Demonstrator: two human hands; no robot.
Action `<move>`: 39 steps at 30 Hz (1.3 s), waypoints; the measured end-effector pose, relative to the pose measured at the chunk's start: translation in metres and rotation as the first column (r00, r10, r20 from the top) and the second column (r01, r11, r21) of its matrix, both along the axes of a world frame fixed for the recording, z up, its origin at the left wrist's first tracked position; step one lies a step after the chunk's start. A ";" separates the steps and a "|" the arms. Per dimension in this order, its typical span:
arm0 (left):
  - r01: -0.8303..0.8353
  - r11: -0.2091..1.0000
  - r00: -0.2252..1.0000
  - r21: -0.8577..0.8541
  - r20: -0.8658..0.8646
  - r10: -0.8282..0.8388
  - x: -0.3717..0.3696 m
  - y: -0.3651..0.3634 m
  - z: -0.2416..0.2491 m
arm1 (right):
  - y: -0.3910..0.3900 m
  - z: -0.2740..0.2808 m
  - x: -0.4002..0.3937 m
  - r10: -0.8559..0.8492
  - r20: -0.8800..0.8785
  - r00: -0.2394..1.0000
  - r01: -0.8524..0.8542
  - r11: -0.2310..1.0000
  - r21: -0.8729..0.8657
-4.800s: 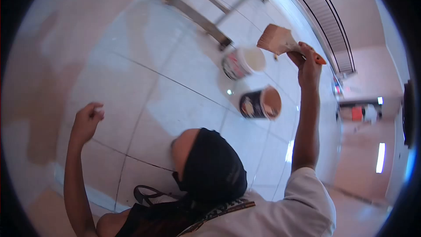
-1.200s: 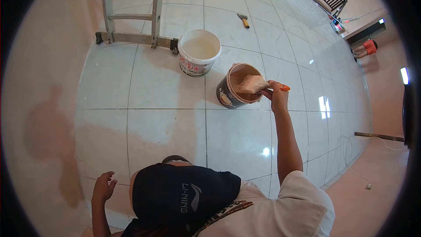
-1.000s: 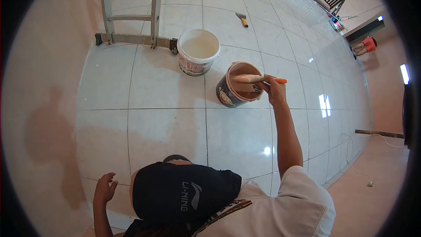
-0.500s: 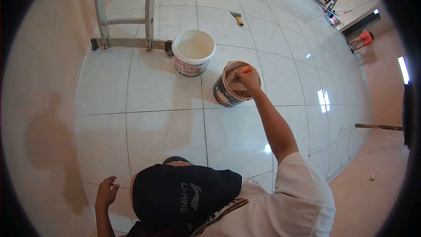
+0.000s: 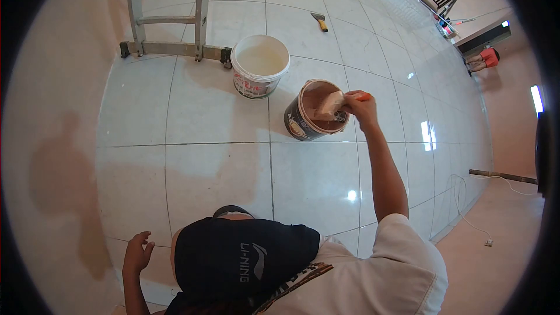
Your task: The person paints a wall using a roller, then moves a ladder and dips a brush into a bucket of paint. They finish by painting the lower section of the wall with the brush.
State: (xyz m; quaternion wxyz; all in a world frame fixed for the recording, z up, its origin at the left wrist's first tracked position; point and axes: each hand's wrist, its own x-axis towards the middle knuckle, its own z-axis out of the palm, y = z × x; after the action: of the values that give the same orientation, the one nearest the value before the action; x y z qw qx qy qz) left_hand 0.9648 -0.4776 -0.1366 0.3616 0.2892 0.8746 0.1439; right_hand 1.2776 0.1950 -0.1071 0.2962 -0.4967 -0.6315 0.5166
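Paintbrush in right hand grip, bristles over dark paint bucket, frame center-right. White bucket just beside, upper left. Left hand lower left, fingers spread, holding nothing, near wall.

Glossy tiled floor, plastic bucket, metal ladder
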 end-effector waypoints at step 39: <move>0.079 0.994 0.996 -0.071 0.042 -0.076 0.002 -0.004 -0.031 | 0.023 -0.110 0.139 -0.193 -0.609 0.770 0.072 0.974 -0.216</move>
State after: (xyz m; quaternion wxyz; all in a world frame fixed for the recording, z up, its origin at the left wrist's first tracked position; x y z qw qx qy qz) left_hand 0.9670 -0.4820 -0.1677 0.3944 0.3067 0.8601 0.1033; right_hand 1.4167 0.2182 -0.2168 0.4785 -0.3650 -0.4110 0.6847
